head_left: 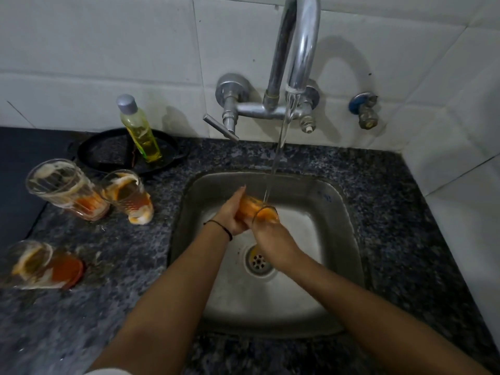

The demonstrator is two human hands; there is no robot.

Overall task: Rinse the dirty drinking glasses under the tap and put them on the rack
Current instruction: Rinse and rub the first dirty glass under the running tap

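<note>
Over the steel sink (pixel 338 212) I hold a dirty glass (pixel 257 209) with orange residue, tilted on its side under the water stream from the chrome tap (pixel 300 50). My left hand (pixel 230 215) grips its base end. My right hand (pixel 270 239) wraps it from below near the rim. Three more dirty glasses stand on the counter to the left: a tall one (pixel 65 188), a smaller one (pixel 130 196) beside it, and one (pixel 40 266) near the front left edge. No rack is in view.
A yellow dish-soap bottle (pixel 140 131) stands on a black round tray (pixel 108 152) behind the glasses. The speckled granite counter (pixel 392 198) surrounds the sink. A dark mat (pixel 21 171) lies at far left. A small wall valve (pixel 364 109) sits right of the tap.
</note>
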